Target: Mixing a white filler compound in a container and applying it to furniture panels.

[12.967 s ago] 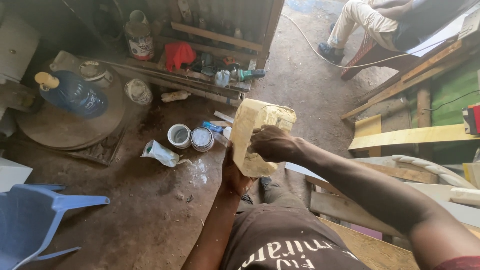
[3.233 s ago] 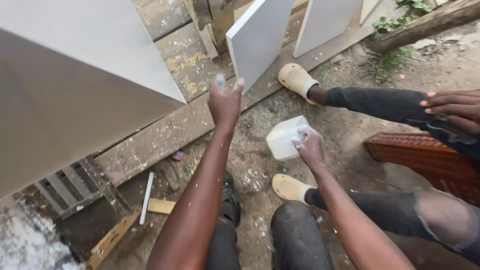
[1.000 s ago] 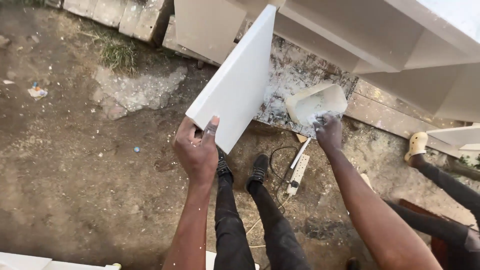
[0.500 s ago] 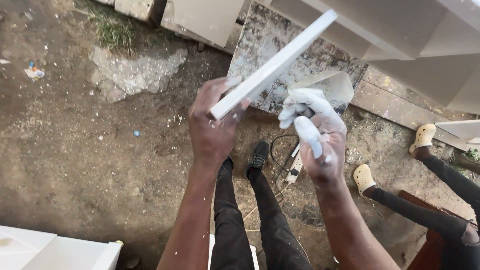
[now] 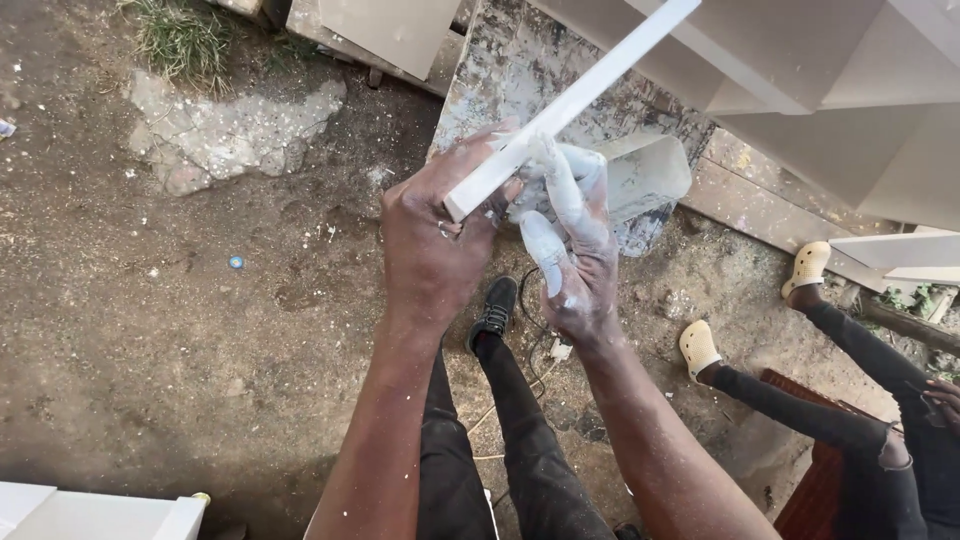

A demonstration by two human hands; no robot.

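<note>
My left hand grips the near end of a flat white board, held edge-on so it slants up to the right. My right hand, smeared with white paste, is closed around a pale cut plastic container and its paste-covered fingers touch the board's edge near my left hand. Both hands are raised above my legs in dark trousers and a black shoe.
Bare dirt ground lies left with a cracked concrete patch. White cabinet panels lean at the top right over a paste-spattered slab. Another person's legs in cream clogs stretch in from the right. A white box corner sits bottom left.
The board has turned from showing its broad face to edge-on. My right hand came in from the side with the container and its fingers now rest on the board's edge.
</note>
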